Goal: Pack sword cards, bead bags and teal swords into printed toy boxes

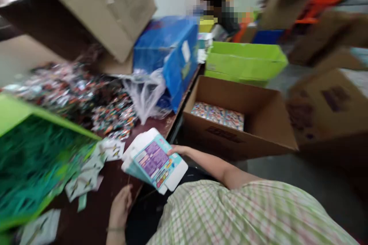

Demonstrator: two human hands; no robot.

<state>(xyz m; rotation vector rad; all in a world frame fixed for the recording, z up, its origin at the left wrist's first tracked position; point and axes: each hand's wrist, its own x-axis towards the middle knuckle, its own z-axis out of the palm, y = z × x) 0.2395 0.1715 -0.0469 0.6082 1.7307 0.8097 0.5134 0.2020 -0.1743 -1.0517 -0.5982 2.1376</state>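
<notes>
Right hand (178, 150): gripped a teal-and-purple carton (155, 160) with white flaps, over the near edge of the table (92, 220).
Left hand (120, 203): hung loosely curled by that edge.
White packets (83, 183): lay scattered before a green bin (25, 168) of green strands.
Blue box (181, 61): stood along the table's edge, beyond a plastic bag (143, 93).
Brown box (244, 92): sat beside that edge, patterned packs (217, 115) inside.

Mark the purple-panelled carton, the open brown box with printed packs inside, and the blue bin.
Purple-panelled carton (153, 159), head view: its purple printed panel.
Open brown box (238, 93), head view: bare inner far wall.
Blue bin (175, 84), head view: its labelled side wall.
</notes>
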